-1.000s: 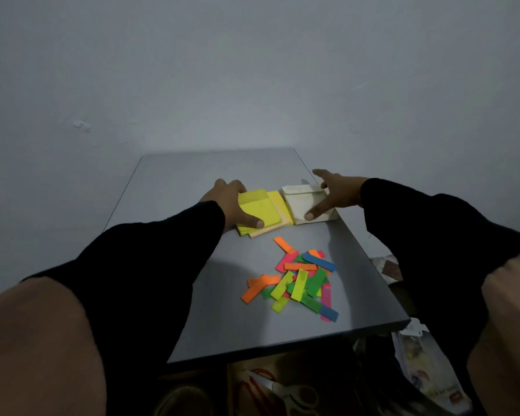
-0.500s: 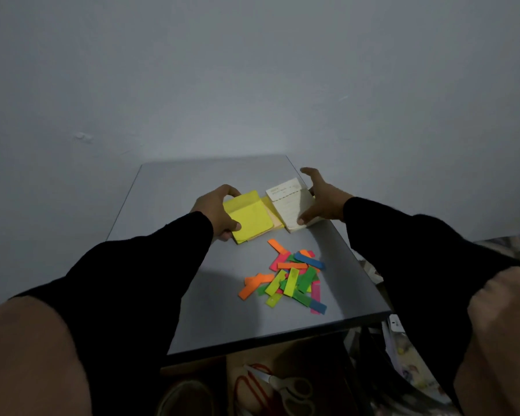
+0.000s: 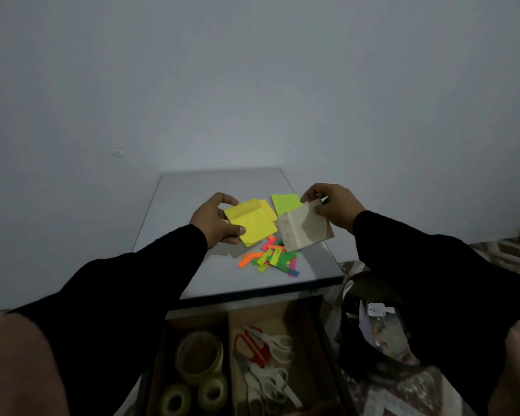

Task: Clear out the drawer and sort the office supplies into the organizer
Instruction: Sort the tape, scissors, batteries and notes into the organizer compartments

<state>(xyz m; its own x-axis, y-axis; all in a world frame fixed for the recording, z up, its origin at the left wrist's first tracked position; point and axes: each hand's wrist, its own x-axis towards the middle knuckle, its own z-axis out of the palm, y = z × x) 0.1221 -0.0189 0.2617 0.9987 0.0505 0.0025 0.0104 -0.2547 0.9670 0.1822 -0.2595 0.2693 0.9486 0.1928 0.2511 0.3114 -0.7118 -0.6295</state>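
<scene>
Two hands are raised above a small grey table set against a plain wall, each gripping a pad of paper. The left hand curls around a yellow sticky-note pad, thumb on its near edge and fingers over the far edge; a paler yellow pad shows just behind it, and whether it is part of the same grip cannot be told. The right hand pinches the far corner of a cream notepad, which hangs tilted and covers the far edge of a heap of coloured paper strips lying on the table. A green sticky-note pad appears between the two hands; whether it rests on the table is unclear. Black sleeves cover both forearms and hide part of the table's near left corner.

Below the table's front edge an open wooden drawer is divided into two compartments. The left compartment holds rolls of tape, one large and two smaller. The right compartment holds scissors, one pair with red handles and others with white. To the right of the drawer, a dark round container on a patterned floor holds packets and papers, partly hidden by the right sleeve.
</scene>
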